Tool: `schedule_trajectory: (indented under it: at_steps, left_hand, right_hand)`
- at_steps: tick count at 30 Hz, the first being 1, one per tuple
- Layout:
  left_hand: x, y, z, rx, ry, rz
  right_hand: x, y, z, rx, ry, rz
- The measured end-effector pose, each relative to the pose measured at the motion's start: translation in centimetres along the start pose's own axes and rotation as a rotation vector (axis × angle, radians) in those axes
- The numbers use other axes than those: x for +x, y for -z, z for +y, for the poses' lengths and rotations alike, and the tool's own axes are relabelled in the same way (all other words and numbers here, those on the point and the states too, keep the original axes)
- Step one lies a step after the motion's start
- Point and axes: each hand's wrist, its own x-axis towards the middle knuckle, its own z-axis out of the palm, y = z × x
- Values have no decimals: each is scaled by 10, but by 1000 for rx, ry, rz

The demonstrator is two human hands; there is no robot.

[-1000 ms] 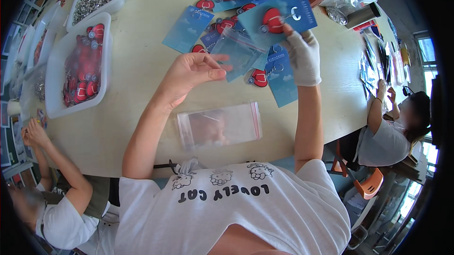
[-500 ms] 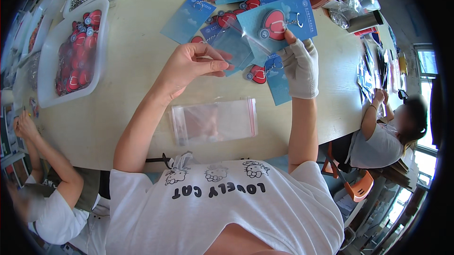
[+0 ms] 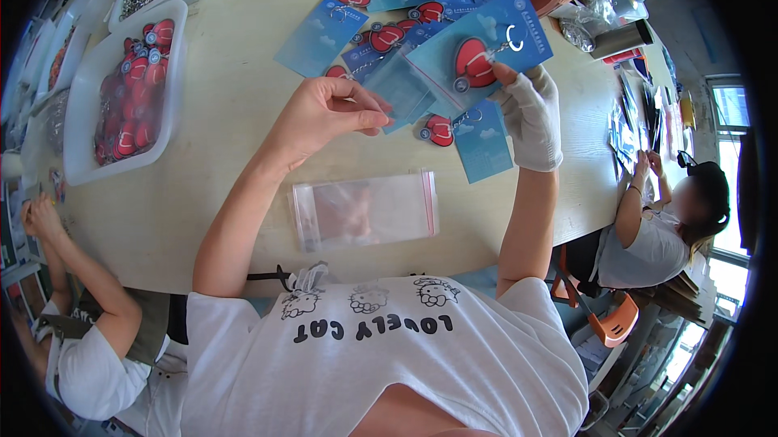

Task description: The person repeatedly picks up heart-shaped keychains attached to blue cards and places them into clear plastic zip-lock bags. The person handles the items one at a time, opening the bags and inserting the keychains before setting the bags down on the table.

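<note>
"Card [image 3: 496,32] in blue, with the red keychain [image 3: 474,62]: where is it?"

"Raised above the table [image 3: 235,80], pinched near its lower edge by the gloved right hand [image 3: 531,122]."

"And the left hand [image 3: 336,114]?"

"Bare, thumb and fingers closed on a clear bag [image 3: 397,90]. Its edge overlaps the card's left side; I can't tell whether any corner is inside."

"Anything nearer the person?"

"Clear plastic packaging [image 3: 365,212], lying flat."

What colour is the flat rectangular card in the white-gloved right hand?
The flat rectangular card is blue; it shows best in the head view.
</note>
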Motion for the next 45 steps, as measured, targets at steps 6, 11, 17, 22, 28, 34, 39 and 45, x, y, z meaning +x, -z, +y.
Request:
schedule_trajectory:
  at_steps: [6,11,17,22,28,34,39,45]
  left_hand:
    - [-6,39,19,25,-101,-229]
    - [12,35,27,8,-248,-313]
    - [14,15,52,285,2,-405]
    - [10,3,42,280,23,-233]
    - [0,-5,30,185,-83,24]
    - [-9,-8,29,111,-149,92]
    - [-13,-7,27,53,-134,132]
    - [-15,-4,23,142,-105,72]
  right_hand:
    - [-1,30,-24,-590,135,-277]
    - [14,23,-30,-722,-76,-755]
    - [12,-5,-35,-857,132,-828]
    - [7,-16,-11,-773,81,-722]
    - [-21,-16,52,-235,10,-124]
    - [-44,-36,54,30,-307,-36]
    - [-59,-48,43,88,-244,29]
    - [-58,-45,54,165,-172,170]
